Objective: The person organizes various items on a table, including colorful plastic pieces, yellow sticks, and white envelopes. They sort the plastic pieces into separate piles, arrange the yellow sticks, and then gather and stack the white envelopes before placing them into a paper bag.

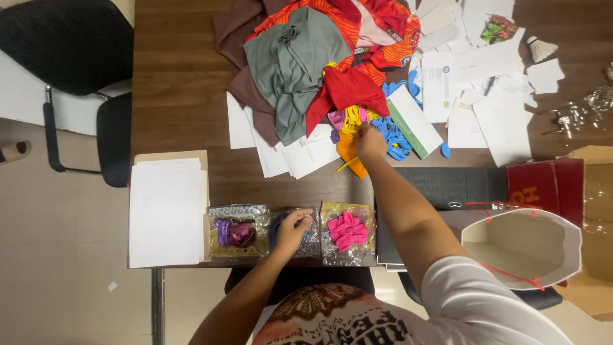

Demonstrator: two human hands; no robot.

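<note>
My left hand [292,231] rests on a clear plastic bag [308,237] with blue balloons, its fingers curled on the bag's top. To its left lies a bag of purple balloons [235,233], to its right a bag of pink balloons [348,232]. My right hand [369,140] reaches forward into a loose heap of balloons, fingers closed among yellow ones [350,117]. Blue balloons [391,135] lie just right of that hand, an orange one [349,155] just below it. What the fingers pinch is hidden.
A heap of cloth [306,57] in red, orange, grey and brown covers the table's [179,83] far middle. White papers [485,89] spread right. A paper stack [166,211] lies left, a white bag [523,246] and red box [543,185] right, a black chair [70,51] far left.
</note>
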